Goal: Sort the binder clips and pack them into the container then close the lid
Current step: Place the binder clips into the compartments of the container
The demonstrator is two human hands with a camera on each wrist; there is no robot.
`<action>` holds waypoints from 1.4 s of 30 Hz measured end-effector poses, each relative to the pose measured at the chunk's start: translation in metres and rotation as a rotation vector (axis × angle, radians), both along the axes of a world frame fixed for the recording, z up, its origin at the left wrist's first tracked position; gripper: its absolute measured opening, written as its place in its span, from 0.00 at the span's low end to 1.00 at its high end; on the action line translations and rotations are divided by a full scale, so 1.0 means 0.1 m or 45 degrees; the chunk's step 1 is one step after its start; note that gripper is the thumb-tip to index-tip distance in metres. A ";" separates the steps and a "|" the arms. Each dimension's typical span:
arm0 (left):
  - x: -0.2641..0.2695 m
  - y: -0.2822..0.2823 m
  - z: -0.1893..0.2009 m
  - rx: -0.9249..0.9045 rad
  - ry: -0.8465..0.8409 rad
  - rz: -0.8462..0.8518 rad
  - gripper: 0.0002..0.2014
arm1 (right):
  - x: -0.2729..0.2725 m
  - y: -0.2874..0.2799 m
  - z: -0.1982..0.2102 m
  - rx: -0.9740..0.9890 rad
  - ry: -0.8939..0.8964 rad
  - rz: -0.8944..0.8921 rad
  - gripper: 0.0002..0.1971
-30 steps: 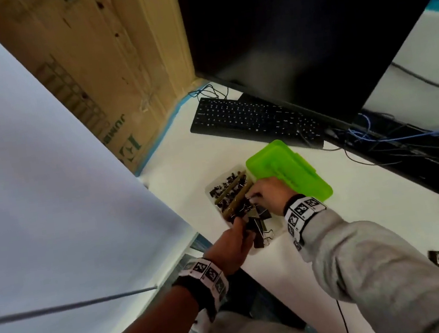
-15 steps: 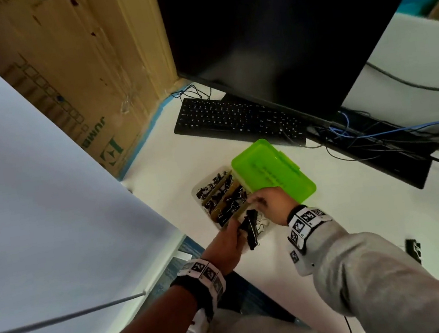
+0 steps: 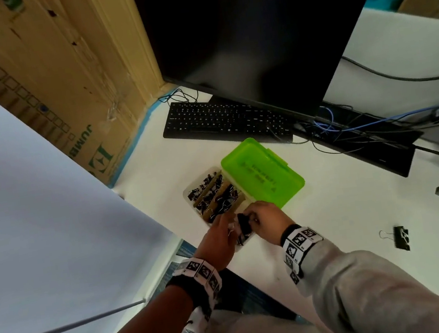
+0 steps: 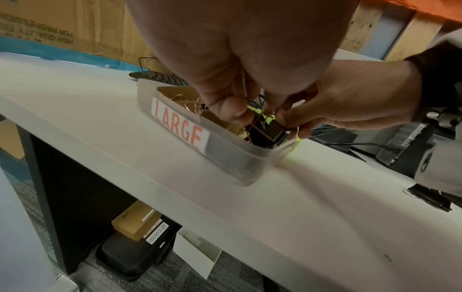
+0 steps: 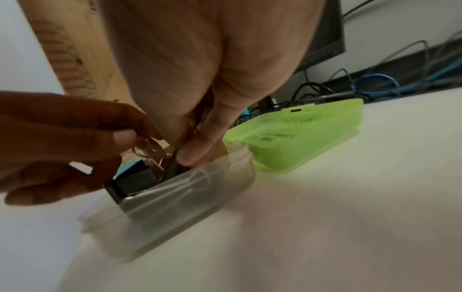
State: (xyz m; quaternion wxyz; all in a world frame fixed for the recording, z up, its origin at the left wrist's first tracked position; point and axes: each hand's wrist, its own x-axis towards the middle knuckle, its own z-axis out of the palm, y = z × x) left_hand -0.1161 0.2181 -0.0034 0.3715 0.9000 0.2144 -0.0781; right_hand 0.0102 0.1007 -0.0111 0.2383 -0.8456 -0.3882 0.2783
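Observation:
A clear container (image 3: 188,192) with cardboard dividers holds several black binder clips; its near side bears a "LARGE" label (image 4: 180,126). Its green lid (image 3: 263,173) lies open to the right. Both hands meet over the container's near end. My left hand (image 3: 227,223) pinches the wire handles (image 5: 147,148) of a large black binder clip (image 4: 268,132) that sits at the container's rim. My right hand (image 3: 251,218) pinches the same clip from the other side, its fingertips (image 5: 195,156) down inside the compartment. A loose black binder clip (image 3: 400,238) lies on the table far right.
A black keyboard (image 3: 220,121) and a monitor (image 3: 251,43) stand behind the container, with tangled cables (image 3: 348,131) at the right. A cardboard box (image 3: 45,78) leans at the left. The table's front edge (image 4: 150,173) runs just beside the container.
Both hands have drawn back from the container's middle to its near end, and the large clip sits lower, at the near compartment's rim.

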 end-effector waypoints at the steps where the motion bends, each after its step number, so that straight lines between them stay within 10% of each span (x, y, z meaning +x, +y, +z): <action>1: 0.00 0.00 -0.02 0.019 0.024 -0.028 0.20 | -0.01 -0.01 -0.01 0.022 -0.008 -0.079 0.12; 14: 0.02 -0.06 -0.02 0.182 0.116 -0.025 0.22 | 0.07 0.08 0.06 0.265 0.621 -0.891 0.06; 20: 0.06 -0.10 -0.08 0.234 0.008 -0.251 0.13 | 0.14 0.02 0.04 0.254 0.489 -0.974 0.12; 34: 0.00 -0.11 -0.08 0.267 -0.216 -0.138 0.10 | 0.17 0.19 0.14 -0.015 -0.002 -0.343 0.06; 42: -0.03 -0.02 -0.09 0.349 -0.004 -0.167 0.10 | 0.08 0.19 0.17 -0.151 -0.311 0.041 0.12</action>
